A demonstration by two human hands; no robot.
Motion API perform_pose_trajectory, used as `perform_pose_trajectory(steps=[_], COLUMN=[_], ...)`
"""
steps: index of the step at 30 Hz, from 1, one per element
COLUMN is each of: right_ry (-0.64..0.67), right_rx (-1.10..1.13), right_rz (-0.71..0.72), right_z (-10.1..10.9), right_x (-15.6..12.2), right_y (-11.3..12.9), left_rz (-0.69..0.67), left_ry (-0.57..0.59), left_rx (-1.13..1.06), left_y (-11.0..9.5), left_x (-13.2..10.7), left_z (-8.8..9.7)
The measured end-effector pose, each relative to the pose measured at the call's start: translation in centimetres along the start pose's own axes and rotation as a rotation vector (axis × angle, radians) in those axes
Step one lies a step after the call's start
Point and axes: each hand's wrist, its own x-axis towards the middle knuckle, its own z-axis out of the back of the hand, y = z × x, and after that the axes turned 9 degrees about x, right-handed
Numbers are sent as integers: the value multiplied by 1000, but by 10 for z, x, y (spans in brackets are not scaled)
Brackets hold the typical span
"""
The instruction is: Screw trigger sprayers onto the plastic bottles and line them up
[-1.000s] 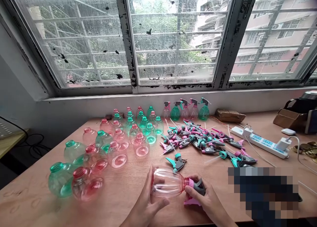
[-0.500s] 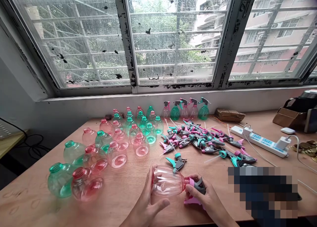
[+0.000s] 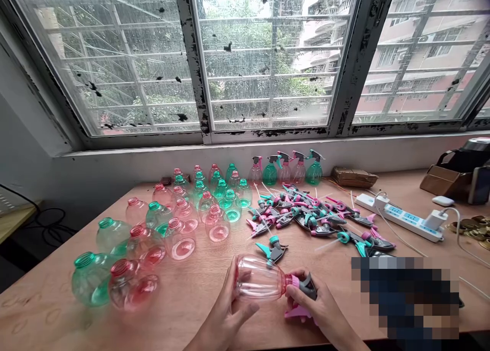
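Observation:
A clear pink bottle lies sideways between my hands, its neck to the right. My left hand cups the base end, with fingers behind the bottle and the thumb apart from it below. Pinched in my right hand is a grey and pink spray head, its pink collar on the bottle's neck and its pink trigger hanging beneath. How far the collar is screwed on, I cannot tell. Just beyond the bottle, a loose grey and teal spray head rests on the wooden table.
Several pink and green open bottles stand at the left. Loose spray heads with tubes are heaped right of centre. Fitted spray bottles line the wall. Farther right are a power strip, cables and a cardboard box; a blurred patch covers the lower right.
Both hands keep nearly the same hold on the bottle and spray head. My left thumb has shifted slightly, and the whole view has moved a little.

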Motion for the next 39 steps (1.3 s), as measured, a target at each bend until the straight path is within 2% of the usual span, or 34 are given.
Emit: perform_pose_trajectory(steps=[3, 9, 18, 21, 31, 35, 39], right_ry=[4, 9, 10, 28, 49, 107, 109], right_rx=[-15, -28, 104, 114, 164, 149, 138], right_rz=[4, -17, -10, 7, -5, -25, -16], right_z=[0, 2, 1, 1, 6, 5, 3], right_x=[-1, -2, 2, 1, 5, 3, 2], right_y=[3, 3, -3, -2, -6, -5, -1], left_rz=[-3, -109, -66, -103, -136, -111, -62], left_ry=[2, 4, 47, 34, 7, 5, 10], left_rx=[12, 42, 13, 6, 39, 27, 17], left_y=[1, -3, -5, -5, 13, 8, 3], left_x=[1, -2, -1, -3, 3, 5, 6], left_z=[0, -1, -1, -1, 0, 1, 0])
